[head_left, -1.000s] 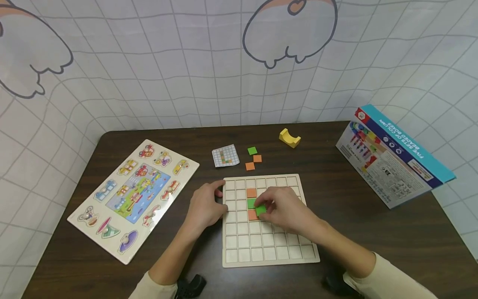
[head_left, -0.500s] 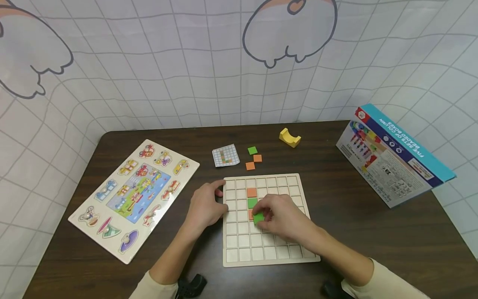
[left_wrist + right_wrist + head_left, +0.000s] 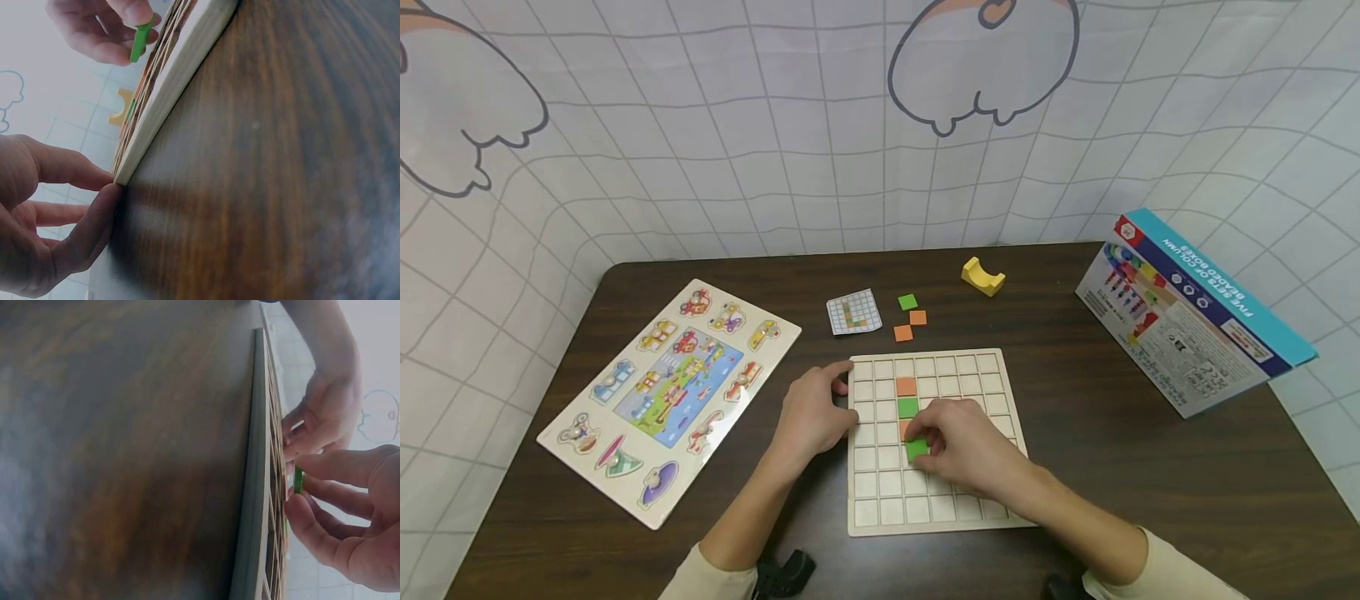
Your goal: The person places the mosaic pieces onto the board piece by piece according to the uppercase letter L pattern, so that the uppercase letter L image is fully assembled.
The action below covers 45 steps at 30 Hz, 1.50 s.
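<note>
My right hand [image 3: 966,442] pinches a green square tile [image 3: 916,450] between thumb and fingers, close over the wooden grid board [image 3: 880,487]. In the right wrist view the tile [image 3: 298,481] stands edge-on between the fingertips, just above the grid. A column of tiles lies in the board's cells: an orange tile [image 3: 906,387], a green tile [image 3: 907,407], then another orange tile [image 3: 905,430] partly covered by my fingers. My left hand [image 3: 808,412] holds the board at its upper left edge, thumb and index finger against the rim, as the left wrist view also shows.
Behind the board lie a small pattern card [image 3: 853,313], a loose green tile [image 3: 907,302] and two orange tiles [image 3: 903,333]. A yellow arched block [image 3: 982,277] is further back. The picture puzzle board [image 3: 670,400] lies left, and a cardboard box [image 3: 1187,325] stands right.
My right hand has brought the green tile toward me and slightly left, from beside the middle of the coloured column to its near end. The left hand has stayed at the board's edge.
</note>
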Each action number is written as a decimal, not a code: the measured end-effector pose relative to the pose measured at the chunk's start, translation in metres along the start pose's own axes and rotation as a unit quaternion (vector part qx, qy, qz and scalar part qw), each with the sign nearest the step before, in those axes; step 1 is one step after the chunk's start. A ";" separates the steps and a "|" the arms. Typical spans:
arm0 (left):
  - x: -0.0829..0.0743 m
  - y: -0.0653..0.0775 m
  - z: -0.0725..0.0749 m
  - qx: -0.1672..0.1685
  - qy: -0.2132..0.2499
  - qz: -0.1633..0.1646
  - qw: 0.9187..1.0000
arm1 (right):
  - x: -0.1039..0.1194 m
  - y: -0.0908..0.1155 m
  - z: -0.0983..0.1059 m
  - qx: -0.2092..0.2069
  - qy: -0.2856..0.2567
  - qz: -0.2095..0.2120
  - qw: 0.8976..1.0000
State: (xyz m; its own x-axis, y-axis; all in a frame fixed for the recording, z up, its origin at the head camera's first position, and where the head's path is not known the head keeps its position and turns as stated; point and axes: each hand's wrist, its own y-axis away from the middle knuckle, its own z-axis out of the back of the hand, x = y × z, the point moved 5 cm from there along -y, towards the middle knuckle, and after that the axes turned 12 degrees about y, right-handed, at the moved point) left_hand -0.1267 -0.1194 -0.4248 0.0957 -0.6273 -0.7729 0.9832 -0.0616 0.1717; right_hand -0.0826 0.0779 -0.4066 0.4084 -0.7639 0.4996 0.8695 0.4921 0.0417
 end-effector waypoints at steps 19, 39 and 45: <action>-0.001 0.001 0.001 0.001 -0.001 -0.002 1.000 | 0.006 0.000 -0.004 0.011 0.009 0.004 1.000; 0.001 0.000 0.000 0.001 -0.002 0.001 1.000 | 0.006 -0.002 -0.009 0.008 0.028 0.020 0.999; 0.001 -0.001 0.000 0.003 0.001 0.003 1.000 | 0.007 -0.003 -0.009 0.009 0.031 0.016 0.999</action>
State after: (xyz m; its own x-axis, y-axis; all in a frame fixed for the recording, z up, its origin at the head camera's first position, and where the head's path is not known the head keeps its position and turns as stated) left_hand -0.1273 -0.1199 -0.4263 0.1021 -0.6259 -0.7732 0.9817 -0.0622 0.1799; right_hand -0.0798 0.0675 -0.4111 0.4524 -0.7721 0.4463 0.8508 0.5236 0.0434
